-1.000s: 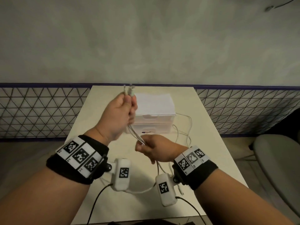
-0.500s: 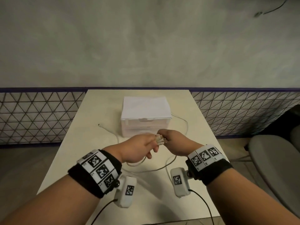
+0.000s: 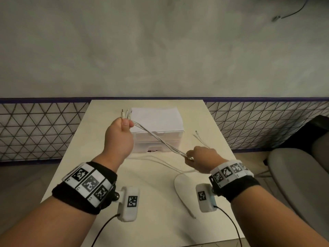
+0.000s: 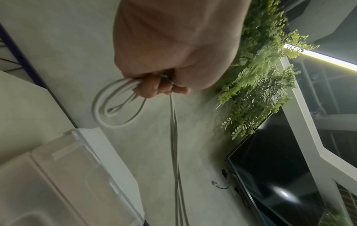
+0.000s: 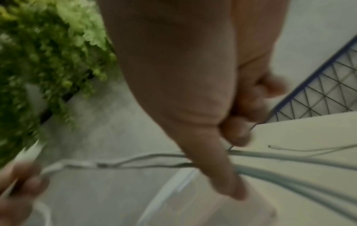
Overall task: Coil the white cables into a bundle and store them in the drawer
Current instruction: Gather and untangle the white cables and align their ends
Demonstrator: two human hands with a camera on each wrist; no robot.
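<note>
- Nearest, a slack loop of the white cables [image 3: 179, 189] lies on the table [image 3: 74, 168], one plug end pointing toward the front edge
- The right hand [image 3: 201, 158] is curled round the strands low over the table, and loose ends stick out behind it
- The strands run taut up to the left hand [image 3: 119, 138], a raised fist gripping three plugs that point up
- Behind the hands stands the drawer unit [image 3: 160, 129], closed, against the grey wall [image 3: 160, 50]

head view downward, wrist views close, upward
</note>
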